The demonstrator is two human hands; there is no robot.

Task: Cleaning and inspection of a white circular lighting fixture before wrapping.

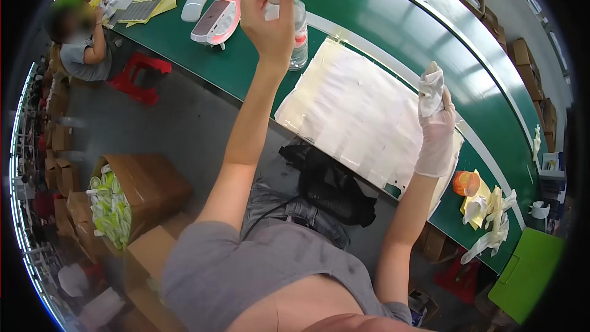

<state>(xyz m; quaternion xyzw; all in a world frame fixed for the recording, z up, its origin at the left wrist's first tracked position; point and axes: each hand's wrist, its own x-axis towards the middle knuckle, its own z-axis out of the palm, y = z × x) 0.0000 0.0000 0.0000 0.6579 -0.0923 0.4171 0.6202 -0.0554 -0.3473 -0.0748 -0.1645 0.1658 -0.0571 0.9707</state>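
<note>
Your left hand [268, 19] is raised over the near edge of the green tabletop [369, 9] and closed around the white head of a clear spray bottle [297, 27]; the bottle hangs upright below your fingers, above the tabletop and just left of the pale sheet [356, 117]; your right hand [436, 129], in a thin white glove, is lifted well apart from the left and clamped on a crumpled white cloth [430, 89], held over the right part of that sheet. The sheet lies flat and overhangs the near edge of the tabletop; behind your left hand, further along the tabletop, stands a white device with a pink arched top [212, 15]; toward the right end of the near edge sit an orange container [465, 182] and a heap of pale gloves on yellow cloth [488, 209]; a green stool [527, 273] stands on the floor just beyond that end. On the floor to your left an open cardboard box [132, 193] holds green and white items; another person [83, 49] sits at the tabletop's far left end beside a red stool [140, 77].
</note>
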